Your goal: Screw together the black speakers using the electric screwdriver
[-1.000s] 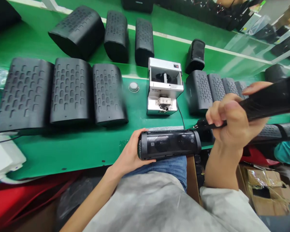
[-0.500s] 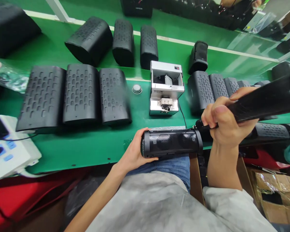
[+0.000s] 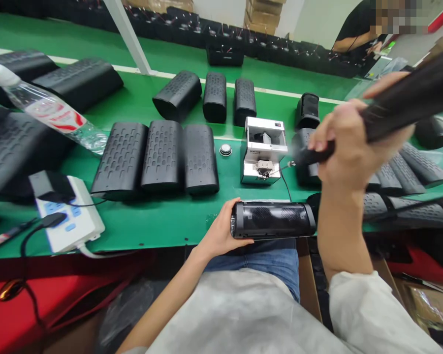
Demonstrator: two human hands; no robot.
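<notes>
My left hand [image 3: 223, 231] is wrapped round the left end of a black speaker [image 3: 275, 220], which lies on its side at the table's front edge with its perforated grille facing up. In my right hand [image 3: 349, 135] is a black electric screwdriver [image 3: 406, 105], gripped firmly and partly blurred by motion. Its thin bit points left, close to the outlet of a silver screw feeder [image 3: 262, 169] standing behind the speaker. Whether a screw sits on the bit, I cannot tell. Left of the feeder lies a small round silver-rimmed part [image 3: 225, 150].
Textured black speaker housings [image 3: 162, 155] stand left of the feeder, with more at right. A white power strip [image 3: 72, 216] and a tilted water bottle [image 3: 55, 113] are at left. A person [image 3: 358, 29] works at the far right behind a row of dark units.
My right hand has brought the screwdriver's bit from the speaker's right end up to the feeder. The view has shifted left and further back. My left hand keeps hold of the speaker.
</notes>
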